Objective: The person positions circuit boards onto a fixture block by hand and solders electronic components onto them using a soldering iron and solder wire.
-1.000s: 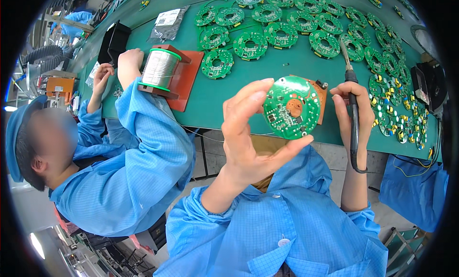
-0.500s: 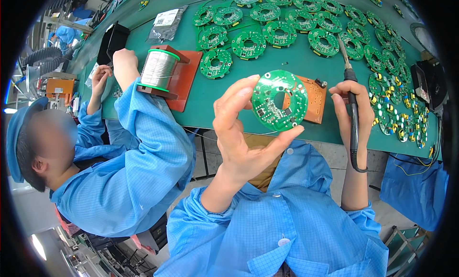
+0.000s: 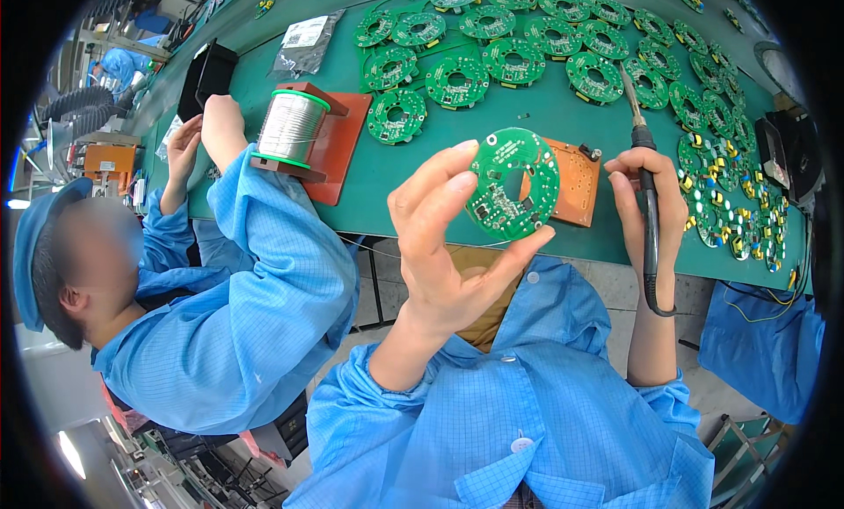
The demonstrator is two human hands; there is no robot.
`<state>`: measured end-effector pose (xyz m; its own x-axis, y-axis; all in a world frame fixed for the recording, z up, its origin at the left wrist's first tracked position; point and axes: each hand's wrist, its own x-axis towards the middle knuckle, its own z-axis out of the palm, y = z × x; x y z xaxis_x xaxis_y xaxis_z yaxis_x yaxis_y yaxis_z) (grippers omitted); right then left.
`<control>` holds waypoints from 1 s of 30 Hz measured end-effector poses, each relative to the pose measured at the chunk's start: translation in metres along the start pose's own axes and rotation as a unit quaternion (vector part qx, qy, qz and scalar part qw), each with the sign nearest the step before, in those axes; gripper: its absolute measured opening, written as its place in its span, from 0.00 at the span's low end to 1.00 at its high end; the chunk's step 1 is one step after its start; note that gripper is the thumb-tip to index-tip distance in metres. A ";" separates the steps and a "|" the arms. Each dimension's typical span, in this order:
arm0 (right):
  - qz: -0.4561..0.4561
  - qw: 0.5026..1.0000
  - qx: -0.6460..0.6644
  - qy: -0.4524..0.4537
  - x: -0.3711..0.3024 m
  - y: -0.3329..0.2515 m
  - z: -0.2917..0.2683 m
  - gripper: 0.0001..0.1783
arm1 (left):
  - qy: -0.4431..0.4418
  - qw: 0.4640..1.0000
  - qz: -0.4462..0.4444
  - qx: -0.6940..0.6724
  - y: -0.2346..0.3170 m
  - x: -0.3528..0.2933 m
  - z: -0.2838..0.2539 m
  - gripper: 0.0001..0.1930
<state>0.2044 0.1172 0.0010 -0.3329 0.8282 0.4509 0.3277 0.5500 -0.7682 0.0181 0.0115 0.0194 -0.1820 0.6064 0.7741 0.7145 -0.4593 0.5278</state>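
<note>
My left hand [image 3: 448, 245] pinches a ring-shaped green circuit board [image 3: 498, 206] by its edge, with fingers at the upper left and thumb at the bottom. The board is raised toward me, its face with small parts and solder spots in view. In my right hand [image 3: 659, 192] a soldering iron [image 3: 644, 140] is gripped by its dark handle, its metal tip pointing up and away over the bench. Behind the held board sits an orange-brown perforated block [image 3: 576, 184], partly covered by it.
Several ring-shaped boards [image 3: 457, 80] lie across the green bench [image 3: 352, 69]; boards with yellow and blue parts [image 3: 734, 201] lie at the right. A solder wire spool [image 3: 294, 127] stands on a red-brown holder [image 3: 347, 149]. A co-worker [image 3: 229, 280] in blue works at the left, near a black bin [image 3: 208, 76].
The board in my left hand has turned slightly and shifted a little left. My right hand and the iron stay put. The co-worker's nearer hand has moved slightly left.
</note>
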 end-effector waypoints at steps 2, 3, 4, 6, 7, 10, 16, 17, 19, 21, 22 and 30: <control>-0.003 1.000 -0.003 0.001 0.000 0.000 0.000 0.11 | -0.003 1.000 0.004 0.005 0.000 0.000 -0.001 0.47; -0.001 1.000 -0.001 0.000 0.000 0.000 0.000 0.11 | -0.003 1.000 0.007 0.008 0.001 0.001 -0.001 0.47; 0.005 1.000 0.001 0.001 0.000 0.000 0.000 0.11 | -0.005 1.000 0.007 0.010 0.001 0.001 -0.001 0.47; 0.000 1.000 -0.002 -0.001 0.000 -0.001 0.000 0.11 | -0.005 1.000 0.012 0.015 0.001 0.001 -0.002 0.47; 0.005 1.000 -0.008 0.001 0.000 -0.001 0.000 0.11 | -0.006 1.000 0.012 0.015 0.002 0.001 -0.002 0.47; 0.006 1.000 0.001 0.002 0.000 0.000 0.000 0.11 | -0.010 1.000 0.008 0.021 0.002 0.001 -0.002 0.47; 0.009 1.000 -0.001 0.005 0.000 0.000 0.001 0.11 | -0.012 0.998 -0.053 -0.020 0.002 -0.001 -0.002 0.48; 0.004 1.000 0.000 0.003 0.000 -0.001 0.001 0.11 | -0.004 0.998 -0.050 -0.023 0.001 -0.001 -0.001 0.48; 0.010 1.000 -0.003 0.004 0.000 -0.001 0.001 0.11 | 0.003 0.999 -0.046 -0.026 0.001 -0.001 -0.002 0.49; 0.009 1.000 0.002 0.002 0.000 -0.001 0.001 0.11 | -0.007 0.998 -0.061 -0.022 0.001 -0.001 -0.002 0.48; 0.016 1.000 0.003 0.003 0.000 -0.001 0.001 0.11 | -0.009 0.997 -0.068 -0.018 0.001 -0.001 -0.003 0.48; 0.005 1.000 -0.006 0.000 0.000 -0.002 0.001 0.11 | -0.005 0.998 -0.062 -0.011 0.001 -0.001 -0.002 0.48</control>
<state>0.2030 0.1165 0.0024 -0.3297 0.8340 0.4424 0.3411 0.5422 -0.7679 0.0179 0.0088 0.0201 -0.2604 0.6663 0.6988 0.6720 -0.3947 0.6267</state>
